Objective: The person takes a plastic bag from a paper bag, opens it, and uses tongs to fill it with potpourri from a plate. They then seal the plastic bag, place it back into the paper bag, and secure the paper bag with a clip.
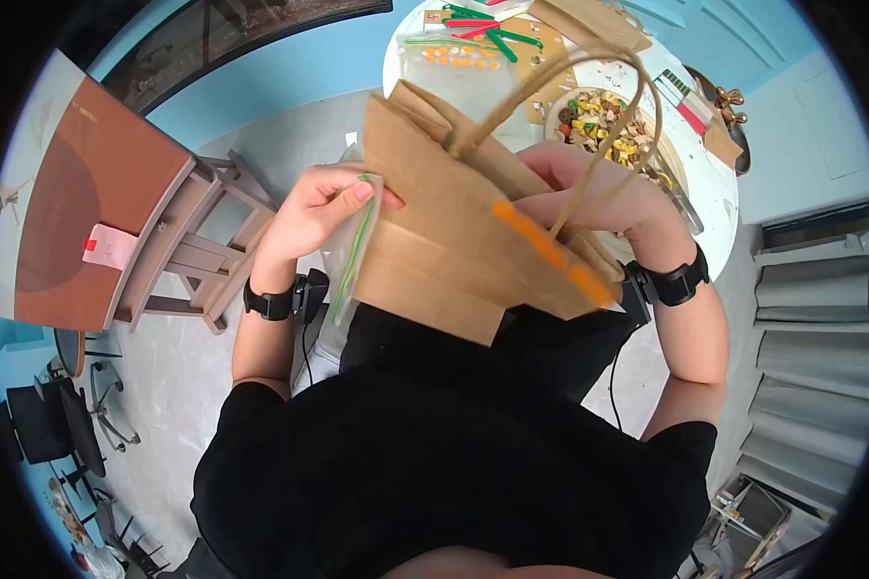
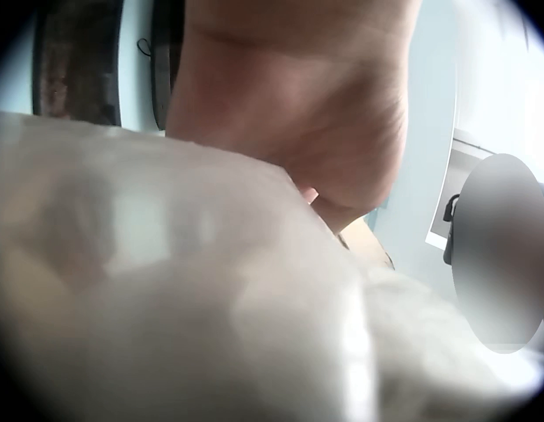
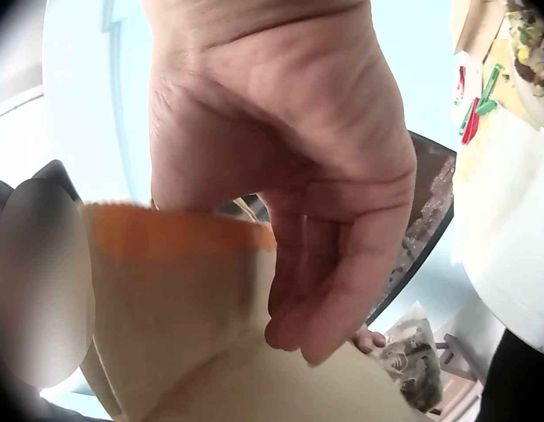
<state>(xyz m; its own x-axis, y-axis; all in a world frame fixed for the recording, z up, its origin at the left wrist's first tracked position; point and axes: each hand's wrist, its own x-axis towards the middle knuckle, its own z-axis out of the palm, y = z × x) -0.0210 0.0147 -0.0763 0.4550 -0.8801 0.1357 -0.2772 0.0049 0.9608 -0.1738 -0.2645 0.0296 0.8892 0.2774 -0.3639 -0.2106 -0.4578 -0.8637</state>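
A brown kraft paper bag (image 1: 434, 241) with twisted handles and an orange strip along its rim is tilted in front of the torso. My right hand (image 1: 599, 193) grips its rim at the handle side, and in the right wrist view the fingers (image 3: 342, 290) bend down over the paper. My left hand (image 1: 323, 212) pinches the top of a clear zip bag (image 1: 343, 289) with a green seal, beside the paper bag's left side. Dark brown pieces show through the zip bag in the right wrist view. Blurred plastic (image 2: 166, 290) fills much of the left wrist view.
On the white round table (image 1: 724, 222) stands a bowl of mixed colourful pieces (image 1: 603, 121). Behind lie green and red clips (image 1: 492, 34), a bag with orange dots (image 1: 459, 63) and another paper bag (image 1: 594, 21). A brown-topped table (image 1: 97, 203) stands at left.
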